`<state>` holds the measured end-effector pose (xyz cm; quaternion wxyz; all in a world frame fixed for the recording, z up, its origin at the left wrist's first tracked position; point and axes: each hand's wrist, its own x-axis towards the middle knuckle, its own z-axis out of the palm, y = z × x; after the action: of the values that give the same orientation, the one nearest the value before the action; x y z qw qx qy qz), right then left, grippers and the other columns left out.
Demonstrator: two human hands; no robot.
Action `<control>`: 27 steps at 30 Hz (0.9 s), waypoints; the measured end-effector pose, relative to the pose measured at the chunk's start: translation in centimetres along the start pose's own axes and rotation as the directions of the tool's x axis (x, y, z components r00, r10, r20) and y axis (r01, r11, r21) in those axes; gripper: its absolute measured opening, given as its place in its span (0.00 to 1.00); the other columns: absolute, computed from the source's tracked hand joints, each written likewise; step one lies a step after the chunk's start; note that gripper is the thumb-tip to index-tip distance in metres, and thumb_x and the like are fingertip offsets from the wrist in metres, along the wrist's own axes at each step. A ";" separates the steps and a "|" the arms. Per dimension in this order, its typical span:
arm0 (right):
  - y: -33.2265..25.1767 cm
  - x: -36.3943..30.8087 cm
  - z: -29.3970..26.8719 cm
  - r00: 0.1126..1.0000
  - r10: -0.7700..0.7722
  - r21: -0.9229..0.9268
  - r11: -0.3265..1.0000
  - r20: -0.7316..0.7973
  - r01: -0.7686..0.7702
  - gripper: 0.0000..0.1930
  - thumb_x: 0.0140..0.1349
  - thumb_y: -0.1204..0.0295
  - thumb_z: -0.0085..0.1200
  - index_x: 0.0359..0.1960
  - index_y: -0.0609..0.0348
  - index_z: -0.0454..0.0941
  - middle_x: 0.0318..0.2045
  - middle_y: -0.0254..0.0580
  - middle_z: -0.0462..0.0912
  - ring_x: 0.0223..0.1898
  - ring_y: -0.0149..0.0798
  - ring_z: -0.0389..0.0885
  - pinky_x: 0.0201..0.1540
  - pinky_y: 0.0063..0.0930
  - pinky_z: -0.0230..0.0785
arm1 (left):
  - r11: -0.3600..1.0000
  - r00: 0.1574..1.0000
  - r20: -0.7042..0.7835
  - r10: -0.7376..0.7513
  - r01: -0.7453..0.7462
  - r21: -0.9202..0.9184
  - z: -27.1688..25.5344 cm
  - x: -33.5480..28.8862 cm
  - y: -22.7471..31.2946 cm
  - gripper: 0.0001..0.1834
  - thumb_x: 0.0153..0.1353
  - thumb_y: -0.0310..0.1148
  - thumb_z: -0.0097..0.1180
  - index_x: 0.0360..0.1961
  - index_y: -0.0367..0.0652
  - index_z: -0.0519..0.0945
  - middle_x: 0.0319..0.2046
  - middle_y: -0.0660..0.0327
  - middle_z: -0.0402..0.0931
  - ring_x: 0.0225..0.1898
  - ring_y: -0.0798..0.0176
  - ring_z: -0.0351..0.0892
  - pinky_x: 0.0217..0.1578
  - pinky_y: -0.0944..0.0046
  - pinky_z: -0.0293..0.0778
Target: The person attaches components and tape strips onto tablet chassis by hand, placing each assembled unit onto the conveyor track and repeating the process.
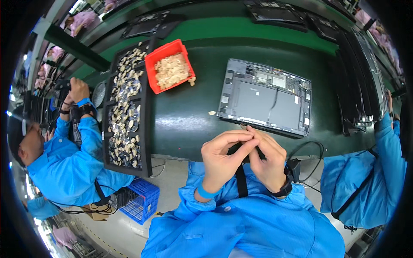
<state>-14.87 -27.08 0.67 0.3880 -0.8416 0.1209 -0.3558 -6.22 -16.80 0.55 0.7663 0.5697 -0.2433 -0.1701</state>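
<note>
My left hand (pixel 221 155) and my right hand (pixel 269 158) meet in front of the near edge of an opened laptop base (pixel 251 98). Thumbs and fingers of both are pinched together at the tips. A tiny dark piece (pixel 243 127) shows at the fingertips; its kind is too small to make out. The laptop lies with its inside up, its grey battery and circuit board exposed and a dark cable across the battery. Left of the laptop's near corner, a small tan scrap (pixel 211 113) rests on the green table.
A red bin (pixel 151 71) of tan scraps stands beside a long black tray (pixel 146 150) of small dark and tan pieces. Black laptop parts (pixel 355 81) are stacked at right. Co-workers in blue flank me. A black cable (pixel 322 150) loops near the table edge.
</note>
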 end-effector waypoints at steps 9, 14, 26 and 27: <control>-0.2 -0.6 -2.1 0.898 0.348 0.533 0.723 0.268 -0.440 0.17 0.79 0.76 0.49 0.65 0.69 0.77 0.47 0.45 0.90 0.50 0.31 0.85 0.54 0.25 0.76 | 0.997 0.997 -0.024 -0.067 0.068 0.029 -1.5 -0.1 0.4 0.12 0.64 0.17 0.67 0.49 0.29 0.86 0.47 0.49 0.86 0.48 0.60 0.87 0.51 0.64 0.83; -0.9 -0.9 -1.9 0.877 0.328 0.652 0.587 0.351 -0.481 0.17 0.79 0.76 0.49 0.65 0.70 0.77 0.46 0.50 0.90 0.48 0.33 0.87 0.54 0.25 0.77 | 0.997 0.997 -0.018 -0.072 0.073 0.018 -1.8 -0.1 1.0 0.11 0.65 0.17 0.67 0.49 0.29 0.86 0.44 0.49 0.87 0.46 0.62 0.87 0.48 0.65 0.84; -1.6 0.4 -1.7 0.887 0.367 0.339 0.827 0.279 -0.449 0.16 0.77 0.75 0.53 0.60 0.72 0.81 0.48 0.48 0.90 0.49 0.31 0.85 0.54 0.24 0.75 | 0.875 0.971 0.173 0.164 -0.224 0.429 -3.6 1.1 2.5 0.10 0.63 0.25 0.69 0.44 0.34 0.89 0.42 0.50 0.90 0.43 0.54 0.91 0.45 0.60 0.86; -1.5 0.4 -1.8 0.889 0.355 0.336 0.832 0.289 -0.442 0.18 0.78 0.75 0.52 0.62 0.75 0.79 0.51 0.51 0.88 0.51 0.33 0.84 0.57 0.26 0.74 | 0.876 0.967 0.167 0.194 -0.247 0.415 -3.4 1.0 2.6 0.09 0.63 0.26 0.68 0.43 0.34 0.89 0.42 0.50 0.89 0.41 0.52 0.91 0.43 0.60 0.85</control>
<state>-15.95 -27.30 2.75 0.6252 -0.7356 0.1782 -0.1903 -3.45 -13.87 2.46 0.6190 0.6825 -0.3842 -0.0574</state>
